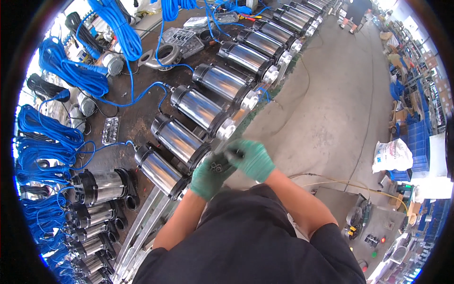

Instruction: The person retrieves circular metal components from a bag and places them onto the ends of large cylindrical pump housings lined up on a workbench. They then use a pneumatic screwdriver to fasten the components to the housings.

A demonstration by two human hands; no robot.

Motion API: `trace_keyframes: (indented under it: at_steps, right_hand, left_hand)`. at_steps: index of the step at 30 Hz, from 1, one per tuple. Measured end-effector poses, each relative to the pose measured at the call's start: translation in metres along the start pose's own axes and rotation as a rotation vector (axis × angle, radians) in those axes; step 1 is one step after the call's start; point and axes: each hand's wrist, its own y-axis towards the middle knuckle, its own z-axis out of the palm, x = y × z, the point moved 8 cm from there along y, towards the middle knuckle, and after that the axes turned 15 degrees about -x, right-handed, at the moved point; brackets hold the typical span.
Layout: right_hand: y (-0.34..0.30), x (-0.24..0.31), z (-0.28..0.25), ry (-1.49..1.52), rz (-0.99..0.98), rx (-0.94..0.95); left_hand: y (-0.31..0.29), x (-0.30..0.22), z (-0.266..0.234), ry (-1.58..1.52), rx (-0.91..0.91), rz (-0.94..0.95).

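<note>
My left hand (208, 178), in a green glove with a dark palm, is cupped around several small metal rings (216, 167). They look like nuts or washers; their exact kind is too small to tell. My right hand (252, 160), gloved the same way, has its fingers bent together just above the left palm. Whatever those fingertips pinch is hidden. Both hands hover beside a shiny steel motor cylinder (177, 140) with black ends. Another such steel cylinder (160, 169) lies nearer, left of my left hand.
More cylinders lie in a slanting row along the bench edge (246, 120). Blue cable coils (71, 71) and dark-ended pumps (101, 186) fill the left. A metal ring casing (166, 56) sits farther back. Right of the concrete aisle (326, 118) stand blue crates (418, 144) and a white sack (392, 156).
</note>
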Motion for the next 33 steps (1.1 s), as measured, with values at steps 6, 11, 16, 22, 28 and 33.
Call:
trace_keyframes:
  at_steps: [6, 11, 16, 22, 28, 33]
  right_hand:
    - [0.043, -0.205, -0.038, 0.381, 0.728, -0.503]
    - [0.075, -0.293, 0.016, 0.375, 0.775, -0.557]
    - [0.081, -0.321, 0.034, 0.388, 0.754, -0.590]
    - [0.085, -0.313, 0.039, 0.485, 0.870, -0.395]
    - [0.077, -0.306, 0.033, 0.746, 0.992, -0.439]
    - [0.079, -0.303, 0.038, 0.881, 1.140, -0.434]
  left_hand:
    - [0.014, -0.004, 0.006, 0.026, -0.266, 0.054]
    - [0.017, -0.013, 0.020, 0.054, -0.339, 0.139]
    - [0.028, -0.009, 0.030, -0.003, -0.324, 0.137]
    - [0.032, -0.007, 0.022, -0.014, -0.373, 0.141]
    - [0.036, -0.011, 0.026, -0.014, -0.402, 0.141]
    - [0.039, -0.014, 0.026, -0.066, -0.405, 0.131]
